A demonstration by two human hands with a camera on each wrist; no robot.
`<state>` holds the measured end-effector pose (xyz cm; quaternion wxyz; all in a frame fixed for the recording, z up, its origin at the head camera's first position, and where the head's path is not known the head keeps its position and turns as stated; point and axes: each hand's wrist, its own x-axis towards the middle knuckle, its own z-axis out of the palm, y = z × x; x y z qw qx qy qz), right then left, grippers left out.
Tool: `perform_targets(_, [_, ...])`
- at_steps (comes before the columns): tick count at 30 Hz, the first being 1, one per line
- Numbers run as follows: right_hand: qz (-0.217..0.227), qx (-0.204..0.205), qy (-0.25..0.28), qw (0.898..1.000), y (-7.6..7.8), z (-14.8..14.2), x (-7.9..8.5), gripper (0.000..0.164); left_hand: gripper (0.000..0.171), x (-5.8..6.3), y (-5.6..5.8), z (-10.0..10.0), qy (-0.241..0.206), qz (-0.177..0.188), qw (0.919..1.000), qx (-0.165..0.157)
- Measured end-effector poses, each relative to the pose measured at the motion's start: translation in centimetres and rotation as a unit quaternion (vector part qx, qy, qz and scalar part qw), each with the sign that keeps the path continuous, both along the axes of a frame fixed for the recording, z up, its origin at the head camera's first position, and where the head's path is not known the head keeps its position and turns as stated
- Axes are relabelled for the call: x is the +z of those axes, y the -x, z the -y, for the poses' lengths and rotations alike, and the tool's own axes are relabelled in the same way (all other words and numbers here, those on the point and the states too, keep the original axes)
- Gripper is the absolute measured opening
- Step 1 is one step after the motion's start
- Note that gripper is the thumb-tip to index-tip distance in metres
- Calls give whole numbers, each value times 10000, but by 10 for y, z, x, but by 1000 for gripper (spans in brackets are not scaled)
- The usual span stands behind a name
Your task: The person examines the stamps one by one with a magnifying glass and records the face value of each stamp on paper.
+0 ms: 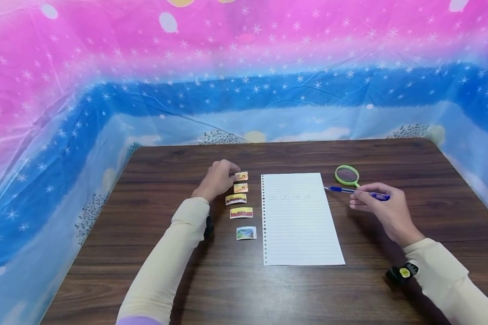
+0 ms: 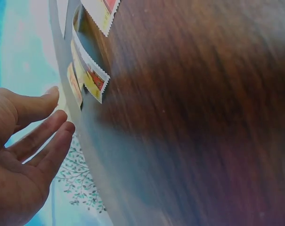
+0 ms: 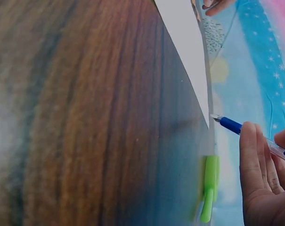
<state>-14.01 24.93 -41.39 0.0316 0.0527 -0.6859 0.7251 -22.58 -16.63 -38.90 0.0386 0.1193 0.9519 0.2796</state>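
Note:
My left hand [image 1: 218, 179] is beside the top postage stamp [image 1: 241, 176], its fingertips at or very near that stamp's left edge. In the left wrist view the thumb and fingers [image 2: 43, 150] are loosely bent, with nothing between them. Below the top stamp runs a column: a second orange stamp [image 1: 241, 188], two yellow-and-red stamps [image 1: 236, 199], and a blue-green landscape stamp [image 1: 246, 233]. With thumb and fingers my right hand [image 1: 380, 210] holds a blue ballpoint pen [image 1: 341, 190], its tip at the right edge of a lined sheet [image 1: 297, 234].
Faint writing [image 1: 289, 197] crosses the upper part of the sheet. A green-rimmed magnifying glass [image 1: 347, 175] lies right of the paper, just beyond the pen. The dark wooden table [image 1: 162, 171] ends at a pink and blue patterned cloth [image 1: 244, 90].

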Motion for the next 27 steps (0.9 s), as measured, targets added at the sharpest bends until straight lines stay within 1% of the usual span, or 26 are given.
perform_targets(6, [61, -59, -155, 9998, -1, -4, -3, 38, 25, -5, 5, 0, 16, 112, 9999, 22])
perform_targets(8, [6, -151, -374, 9992, -1, -5, -4, 38, 22, -7, 6, 0, 80, 100, 9999, -6])
perform_targets(10, [-47, -289, -746, 9968, -1, -5, -5, 37, 20, -9, 8, 0, 136, 52, 9999, -20])
perform_targets(13, [-55, -448, -1462, 9882, -2, -7, -5, 35, 16, -12, 11, -1, 187, 1, 9998, -57])
perform_targets(16, [58, -461, -2009, 9785, -3, -8, -5, 35, 15, -13, 12, -2, 213, 4, 9998, -51])
perform_targets(18, [182, -485, -2286, 9721, -3, -8, -4, 34, 15, -13, 13, -3, 228, -1, 9997, -51])
perform_targets(22, [336, -510, -2928, 9542, -4, -7, -3, 32, 14, -12, 12, -3, 235, -33, 9997, -30])
perform_targets(25, [464, -455, -3176, 9460, -4, -6, -4, 31, 14, -12, 12, -3, 210, -14, 9998, 3])
perform_targets(27, [536, -405, -3228, 9441, -4, -5, -5, 30, 16, -12, 11, -3, 196, 29, 9998, 34])
